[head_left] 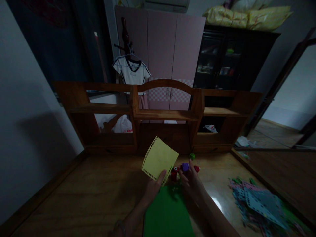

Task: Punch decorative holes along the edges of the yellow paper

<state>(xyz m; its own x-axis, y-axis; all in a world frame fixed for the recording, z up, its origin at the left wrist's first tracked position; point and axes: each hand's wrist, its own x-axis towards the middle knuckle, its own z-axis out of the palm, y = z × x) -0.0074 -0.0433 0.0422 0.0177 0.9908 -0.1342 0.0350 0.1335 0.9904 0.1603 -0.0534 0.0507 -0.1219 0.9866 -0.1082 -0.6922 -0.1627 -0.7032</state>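
My left hand (154,191) is closed on a yellow sheet (160,158) with small holes punched along its edges, the thumb lying over its lower corner. The sheet is tilted above the table. My right hand (192,184) has its fingers apart around a small purple piece (185,167); whether they touch it is unclear. Close by are a small red figure-like piece (174,173) with a round white spot, another red piece (197,169) partly behind my fingers, and a small green piece (192,156). A green board (166,214) lies below both hands.
On the right of the wooden table (98,194) lies a pile of blue, pink and green perforated sheets (261,204). A wooden shelf unit (165,114) stands along the far edge. A raised rim (261,177) borders the right side.
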